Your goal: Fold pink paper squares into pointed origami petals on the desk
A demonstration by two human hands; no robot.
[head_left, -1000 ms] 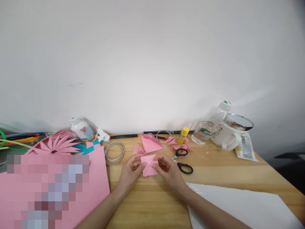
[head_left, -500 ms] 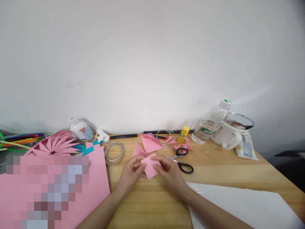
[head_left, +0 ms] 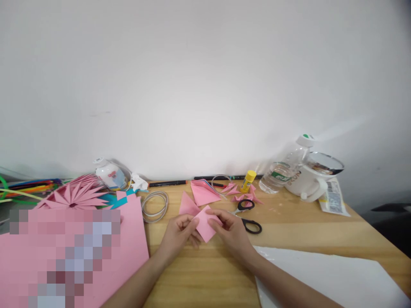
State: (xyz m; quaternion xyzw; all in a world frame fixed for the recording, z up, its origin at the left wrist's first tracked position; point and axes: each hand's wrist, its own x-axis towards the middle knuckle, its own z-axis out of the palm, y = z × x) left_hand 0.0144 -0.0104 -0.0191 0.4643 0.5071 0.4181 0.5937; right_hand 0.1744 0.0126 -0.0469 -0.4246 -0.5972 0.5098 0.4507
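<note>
Between my two hands is a small pink square of paper (head_left: 205, 226), turned so one corner points toward me. My left hand (head_left: 180, 231) pinches its left corner between thumb and fingers. On the other side, my right hand (head_left: 230, 229) grips the right part, its thumb lying on the paper's face. Just beyond the hands lie a pink paper triangle (head_left: 187, 203) and a stack of folded pink paper (head_left: 205, 194). Black-handled scissors (head_left: 252, 226) rest right of my right hand, their blades partly hidden by it.
A yellow glue stick (head_left: 248, 182) stands among pink paper pieces. Further right are a water bottle (head_left: 276, 177) and a white mug (head_left: 308, 182). A white sheet (head_left: 324, 278) lies front right. Left are a coiled cable (head_left: 154, 206), large pink paper (head_left: 131, 239) and a pleated pink fan (head_left: 73, 194).
The pink square has turned slightly and shifted a little right, so it now looks more like a diamond. The left hand's lower fingers have spread out somewhat beneath it.
</note>
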